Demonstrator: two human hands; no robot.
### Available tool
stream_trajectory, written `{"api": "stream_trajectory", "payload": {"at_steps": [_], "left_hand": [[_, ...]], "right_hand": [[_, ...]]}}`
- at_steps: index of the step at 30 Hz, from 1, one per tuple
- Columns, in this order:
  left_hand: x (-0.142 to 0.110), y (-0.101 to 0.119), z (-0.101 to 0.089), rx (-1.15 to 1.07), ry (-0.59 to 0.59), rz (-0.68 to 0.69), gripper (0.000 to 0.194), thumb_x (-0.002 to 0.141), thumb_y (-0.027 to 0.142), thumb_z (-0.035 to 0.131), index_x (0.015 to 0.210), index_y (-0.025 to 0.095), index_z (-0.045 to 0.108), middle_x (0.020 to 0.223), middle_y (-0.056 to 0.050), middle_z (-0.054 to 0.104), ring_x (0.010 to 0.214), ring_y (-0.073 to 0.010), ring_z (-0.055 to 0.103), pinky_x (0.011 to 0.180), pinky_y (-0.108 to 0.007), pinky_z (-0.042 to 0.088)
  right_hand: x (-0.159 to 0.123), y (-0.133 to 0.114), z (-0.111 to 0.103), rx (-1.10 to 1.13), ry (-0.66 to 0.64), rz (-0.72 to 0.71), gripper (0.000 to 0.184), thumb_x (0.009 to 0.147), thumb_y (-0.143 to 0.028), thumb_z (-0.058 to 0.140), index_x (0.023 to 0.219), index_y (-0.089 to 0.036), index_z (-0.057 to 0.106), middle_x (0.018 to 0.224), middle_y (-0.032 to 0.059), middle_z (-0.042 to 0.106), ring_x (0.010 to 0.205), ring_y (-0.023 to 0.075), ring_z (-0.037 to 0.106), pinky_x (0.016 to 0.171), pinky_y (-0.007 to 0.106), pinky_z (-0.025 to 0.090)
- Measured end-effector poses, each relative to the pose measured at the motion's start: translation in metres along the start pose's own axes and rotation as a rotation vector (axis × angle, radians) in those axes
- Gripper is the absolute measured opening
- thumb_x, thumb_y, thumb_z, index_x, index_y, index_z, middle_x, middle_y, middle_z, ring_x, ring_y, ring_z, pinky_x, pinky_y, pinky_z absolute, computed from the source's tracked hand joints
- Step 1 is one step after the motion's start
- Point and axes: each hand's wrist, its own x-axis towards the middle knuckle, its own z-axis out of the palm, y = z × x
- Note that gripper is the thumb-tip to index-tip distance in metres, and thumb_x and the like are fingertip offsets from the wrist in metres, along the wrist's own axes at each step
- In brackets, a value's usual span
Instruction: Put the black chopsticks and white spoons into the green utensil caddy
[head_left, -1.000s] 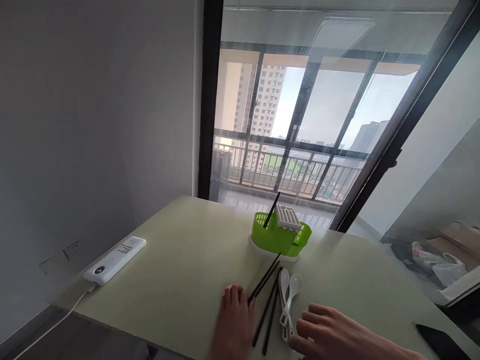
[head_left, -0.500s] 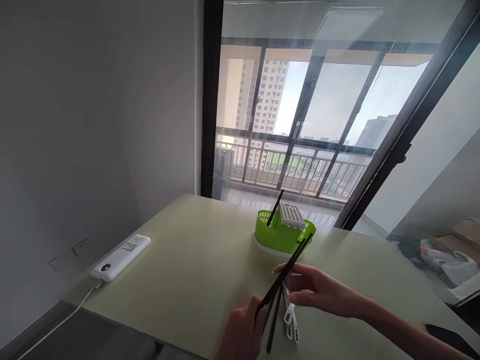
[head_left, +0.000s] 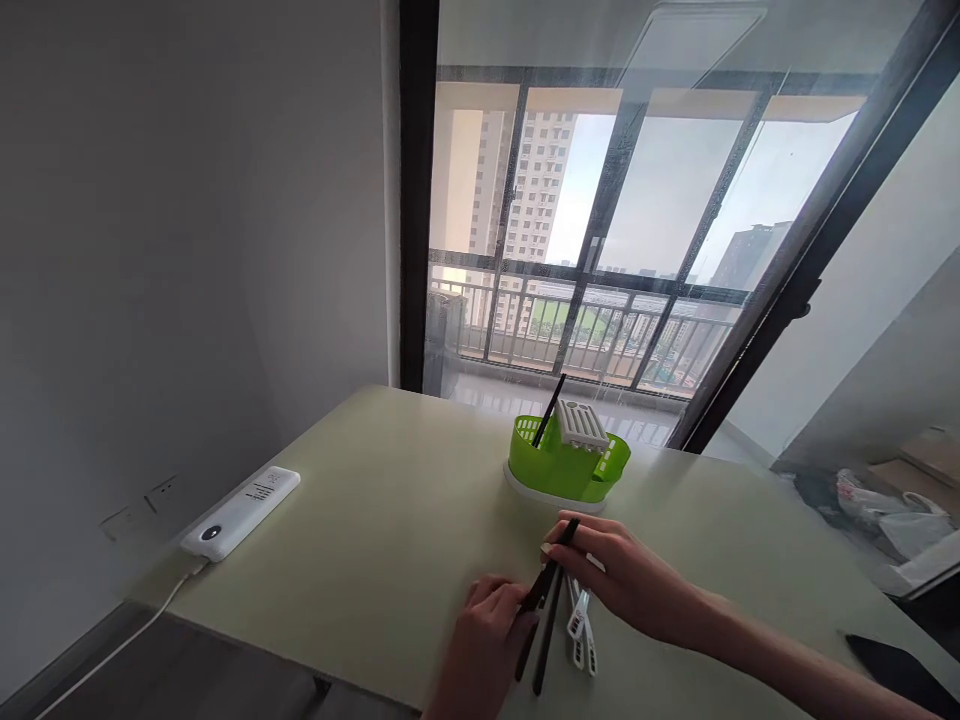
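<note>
Over the front of the table, my left hand (head_left: 487,635) is closed around the lower part of some black chopsticks (head_left: 546,583). My right hand (head_left: 611,565) pinches the same chopsticks near their upper end. More black chopsticks (head_left: 549,640) slant beneath my hands; whether they rest on the table is hard to tell. Beside them lie several utensils with white handles (head_left: 585,640), their far ends hidden by my right hand. Beyond my hands stands a green cutlery holder (head_left: 559,470) with a white base and a white slotted top piece (head_left: 583,425). One dark chopstick (head_left: 550,410) leans in its left compartment.
A white power strip or charger (head_left: 244,512) with a cable lies at the table's left edge. The pale table (head_left: 375,500) meets a grey wall at left and a glass door behind. A dark flat object (head_left: 889,665) sits at lower right.
The held chopsticks have come down and shifted toward me, no longer overlapping the holder. My right hand has closed on their upper end, and my left hand has turned slightly.
</note>
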Motion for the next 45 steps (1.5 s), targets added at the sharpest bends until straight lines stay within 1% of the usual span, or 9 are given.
{"api": "stream_trajectory", "payload": {"at_steps": [5, 11, 15, 19, 25, 32, 39, 41, 45], "left_hand": [[-0.003, -0.003, 0.001, 0.024, -0.012, -0.031, 0.011, 0.095, 0.02, 0.064, 0.094, 0.025, 0.073, 0.093, 0.0, 0.078, 0.101, -0.0227, 0.067, 0.09, -0.035, 0.054], [-0.001, -0.006, 0.001, 0.016, -0.009, -0.087, 0.008, 0.093, 0.023, 0.068, 0.095, 0.027, 0.076, 0.092, 0.001, 0.079, 0.102, -0.0238, 0.068, 0.091, -0.036, 0.053], [-0.001, -0.004, 0.0, 0.002, 0.002, -0.121, 0.007, 0.093, 0.025, 0.068, 0.09, 0.025, 0.075, 0.091, -0.001, 0.077, 0.095, -0.0229, 0.07, 0.086, -0.033, 0.054], [-0.004, -0.004, -0.001, -0.058, -0.021, -0.175, 0.011, 0.095, 0.03, 0.066, 0.103, 0.026, 0.073, 0.096, -0.001, 0.075, 0.094, -0.0205, 0.071, 0.087, -0.031, 0.054], [-0.002, -0.008, 0.0, -0.039, -0.079, -0.198, 0.016, 0.095, 0.035, 0.064, 0.104, 0.025, 0.073, 0.098, -0.003, 0.076, 0.097, -0.0223, 0.07, 0.089, -0.033, 0.053], [-0.003, -0.01, 0.002, -0.033, -0.056, -0.179, 0.016, 0.095, 0.033, 0.061, 0.1, 0.024, 0.073, 0.1, -0.005, 0.075, 0.099, -0.0227, 0.069, 0.091, -0.034, 0.053], [-0.002, -0.005, -0.001, -0.023, -0.066, -0.19, 0.02, 0.096, 0.035, 0.058, 0.1, 0.023, 0.074, 0.098, -0.007, 0.075, 0.097, -0.0237, 0.069, 0.091, -0.036, 0.053], [-0.001, -0.005, -0.001, -0.024, -0.069, -0.196, 0.02, 0.096, 0.035, 0.058, 0.1, 0.022, 0.074, 0.098, -0.007, 0.075, 0.098, -0.0238, 0.069, 0.091, -0.036, 0.053], [-0.001, -0.006, 0.0, -0.024, -0.062, -0.189, 0.02, 0.096, 0.035, 0.058, 0.099, 0.023, 0.074, 0.097, -0.007, 0.075, 0.098, -0.0233, 0.069, 0.09, -0.035, 0.053]], "right_hand": [[-0.001, 0.005, 0.006, -0.026, -0.002, 0.042, 0.035, 0.107, -0.043, 0.043, 0.091, -0.022, 0.066, 0.089, 0.0036, 0.071, 0.079, 0.0165, 0.064, 0.073, 0.027, 0.049], [0.001, -0.005, -0.012, -0.048, 0.116, 0.047, 0.033, 0.107, -0.041, 0.043, 0.087, -0.022, 0.062, 0.082, 0.0021, 0.067, 0.072, 0.0151, 0.059, 0.068, 0.027, 0.045], [0.016, -0.004, -0.046, 0.011, 0.218, 0.042, 0.04, 0.107, -0.046, 0.04, 0.081, -0.023, 0.06, 0.068, -0.001, 0.058, 0.062, 0.0147, 0.054, 0.063, 0.027, 0.043], [0.048, 0.009, -0.1, 0.136, 0.466, 0.1, 0.043, 0.102, -0.059, 0.046, 0.093, -0.022, 0.066, 0.062, -0.0026, 0.054, 0.058, 0.0149, 0.053, 0.06, 0.028, 0.043], [0.098, 0.041, -0.15, 0.02, 0.659, 0.051, 0.049, 0.097, -0.066, 0.049, 0.086, -0.021, 0.066, 0.061, -0.0024, 0.053, 0.056, 0.0141, 0.055, 0.059, 0.027, 0.044], [0.143, 0.098, -0.14, -0.176, 0.573, 0.128, 0.058, 0.099, -0.068, 0.037, 0.083, -0.02, 0.065, 0.052, -0.002, 0.058, 0.051, 0.0156, 0.06, 0.058, 0.027, 0.044], [0.172, 0.138, -0.113, -0.204, 0.475, 0.259, 0.053, 0.105, -0.053, 0.036, 0.083, -0.018, 0.069, 0.049, -0.0033, 0.058, 0.051, 0.0152, 0.062, 0.063, 0.027, 0.049], [0.177, 0.147, -0.106, -0.212, 0.435, 0.306, 0.046, 0.106, -0.048, 0.042, 0.088, -0.017, 0.069, 0.059, -0.0026, 0.064, 0.057, 0.0142, 0.064, 0.069, 0.029, 0.053], [0.184, 0.162, -0.097, -0.224, 0.359, 0.395, 0.029, 0.1, -0.041, 0.062, 0.115, -0.016, 0.066, 0.109, 0.0048, 0.07, 0.09, 0.0175, 0.07, 0.081, 0.037, 0.059]]}}
